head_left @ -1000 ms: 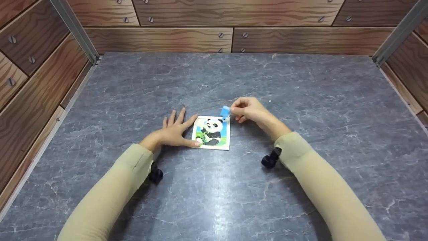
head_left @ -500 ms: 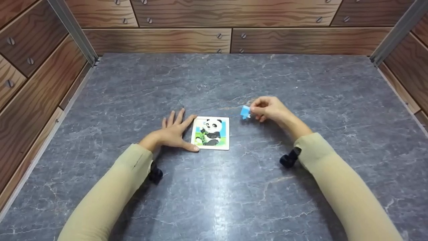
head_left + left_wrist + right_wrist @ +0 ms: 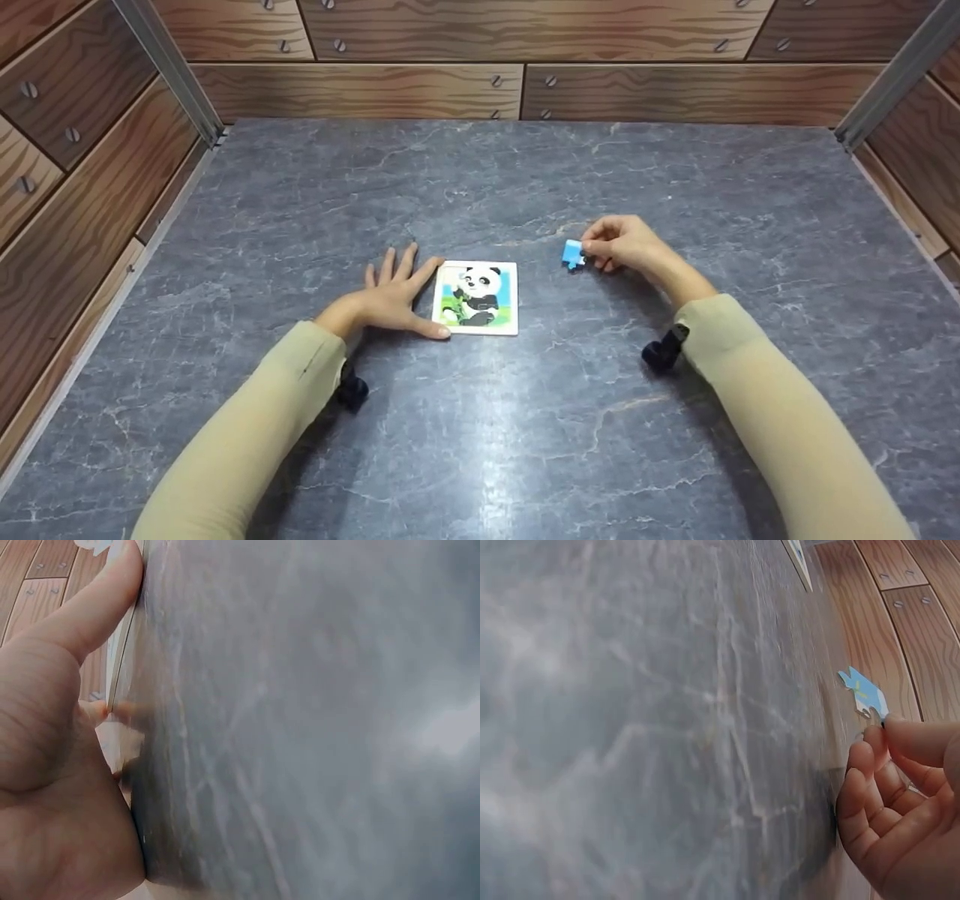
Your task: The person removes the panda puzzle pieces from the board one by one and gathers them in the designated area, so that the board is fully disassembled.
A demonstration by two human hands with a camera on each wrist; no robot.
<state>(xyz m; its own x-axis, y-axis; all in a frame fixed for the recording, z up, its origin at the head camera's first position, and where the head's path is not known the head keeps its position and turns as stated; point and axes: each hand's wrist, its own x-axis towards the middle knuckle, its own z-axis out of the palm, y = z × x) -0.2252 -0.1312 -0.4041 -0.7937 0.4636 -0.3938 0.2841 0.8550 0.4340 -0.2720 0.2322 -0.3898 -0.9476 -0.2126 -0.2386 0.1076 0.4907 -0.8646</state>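
A square panda jigsaw puzzle [image 3: 487, 296] in a pale frame lies flat on the table, with a pale bare patch at the upper left of its picture. My left hand [image 3: 386, 300] rests along the puzzle's left side, fingers spread and straight. Its thumb is at the lower left corner and its index fingertip at the upper left one. To the right of the puzzle, my right hand [image 3: 622, 244] pinches a blue puzzle piece [image 3: 573, 255] between thumb and fingers. In the right wrist view that piece [image 3: 866, 692] sticks out past the fingertips, knobs showing along one side.
Grey marbled tabletop [image 3: 480, 187] surrounds the puzzle. Wood-patterned panels [image 3: 360, 90] stand at the back and both sides, with metal posts [image 3: 169, 67] at the corners. A small black wrist device [image 3: 664, 351] hangs under the right sleeve, another [image 3: 351, 386] under the left.
My right hand has carried the blue puzzle piece from over the puzzle's upper right corner out to the right. The left hand has stayed at the frame, its thumb shifting slightly down toward the lower corner.
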